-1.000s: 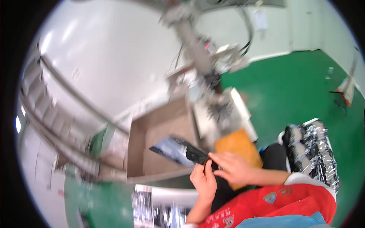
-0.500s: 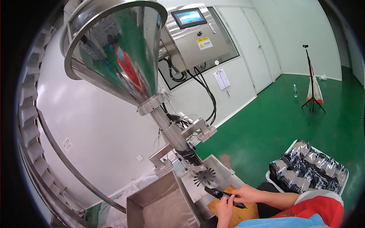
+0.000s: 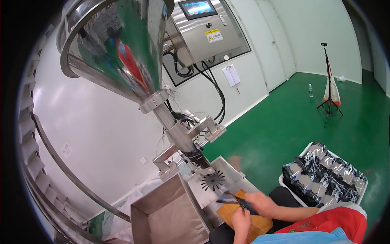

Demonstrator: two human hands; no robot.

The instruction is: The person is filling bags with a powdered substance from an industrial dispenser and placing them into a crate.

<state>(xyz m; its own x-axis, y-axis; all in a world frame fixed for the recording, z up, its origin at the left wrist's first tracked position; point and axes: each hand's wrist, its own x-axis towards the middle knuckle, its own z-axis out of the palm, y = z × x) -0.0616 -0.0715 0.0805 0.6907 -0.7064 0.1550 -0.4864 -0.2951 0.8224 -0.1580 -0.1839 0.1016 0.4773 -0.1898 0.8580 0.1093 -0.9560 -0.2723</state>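
My left hand (image 3: 241,221) is closed on a black plastic pouch (image 3: 228,199), pinching its lower edge with thumb and fingers. The pouch is blurred, and its upper part points toward the machine's outlet. My right hand (image 3: 263,204) is beside the pouch on its right, smeared by motion, so its grip does not show clearly. Just beyond the pouch is a black slotted star-shaped disc (image 3: 213,180) at the lower end of the steel filling tube (image 3: 178,136). A wooden board (image 3: 260,225) lies under my hands.
A steel hopper (image 3: 118,57) tops the tube, with a control box and screen (image 3: 198,8) behind it. To the left is a steel tray (image 3: 140,211) holding pale powder. A white crate (image 3: 283,183) of filled black-and-clear bags stands right. A tripod (image 3: 328,81) stands farther off.
The view has shifted, so the scene sits slightly farther left and up. My right hand and the pouch have become blurred with motion; my left hand keeps hold of the pouch.
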